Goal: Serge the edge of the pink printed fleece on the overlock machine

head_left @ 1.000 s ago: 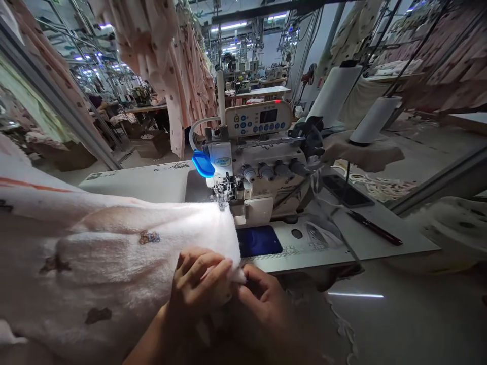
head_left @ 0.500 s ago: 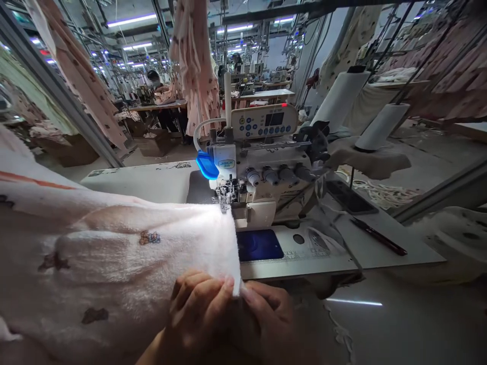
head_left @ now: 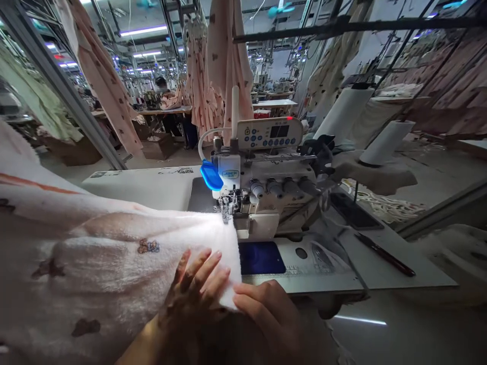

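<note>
A pale pink plush fabric (head_left: 114, 263) with small bear prints spreads over the left side. Its far corner lies under the presser foot of a lit overlock sewing machine (head_left: 266, 177). My left hand (head_left: 200, 284) rests on the fabric near its right edge, fingers spread and stretched out. At that same edge, closer to me, my right hand (head_left: 262, 304) pinches the fabric between thumb and fingers; the thumb is partly hidden. A blue guard (head_left: 211, 175) sits beside the needle area.
Right of the machine lie a dark red pointed tool (head_left: 386, 254) and a dark phone-like slab (head_left: 355, 210). Two white thread cones (head_left: 388, 142) stand behind. Pink printed cloth (head_left: 228, 66) hangs beyond the machine. A person sits at a distant table.
My left hand has let go of the fabric edge and opened flat on the cloth. My right hand still pinches the edge. The view has shifted slightly.
</note>
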Motion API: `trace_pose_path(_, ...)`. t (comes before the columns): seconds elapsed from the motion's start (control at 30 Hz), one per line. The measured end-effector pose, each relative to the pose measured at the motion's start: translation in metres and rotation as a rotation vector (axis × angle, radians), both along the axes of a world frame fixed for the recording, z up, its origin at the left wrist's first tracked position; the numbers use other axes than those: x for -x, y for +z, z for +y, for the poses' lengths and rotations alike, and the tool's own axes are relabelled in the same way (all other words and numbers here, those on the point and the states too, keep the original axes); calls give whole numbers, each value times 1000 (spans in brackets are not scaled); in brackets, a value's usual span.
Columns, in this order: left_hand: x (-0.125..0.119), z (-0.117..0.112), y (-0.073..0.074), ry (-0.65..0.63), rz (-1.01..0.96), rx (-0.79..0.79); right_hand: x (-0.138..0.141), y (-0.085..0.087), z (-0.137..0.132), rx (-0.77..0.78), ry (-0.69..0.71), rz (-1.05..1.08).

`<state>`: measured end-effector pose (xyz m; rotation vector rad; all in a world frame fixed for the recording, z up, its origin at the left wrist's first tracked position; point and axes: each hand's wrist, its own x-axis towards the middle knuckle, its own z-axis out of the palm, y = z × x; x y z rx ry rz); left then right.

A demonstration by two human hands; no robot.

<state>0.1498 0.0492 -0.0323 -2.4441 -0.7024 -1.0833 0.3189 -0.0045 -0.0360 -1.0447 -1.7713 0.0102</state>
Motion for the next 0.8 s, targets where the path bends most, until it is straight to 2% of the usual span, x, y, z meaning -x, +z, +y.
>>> trace_pose_path(0.17, 8, 13, 9, -42, 165, 10, -1, -2, 11, -84, -39, 26)
trace_pose_path(0.4, 4, 32, 14, -30, 137, 84, -4, 3, 38, -105, -53, 44)
trace_pose_path(0.53, 4, 42, 16, 30, 186, 116, -6, -2, 56, -159, -70, 56)
trace_pose_path(0.8, 3, 66, 28, 162, 367, 236, -13, -6, 86, -152, -111, -33)
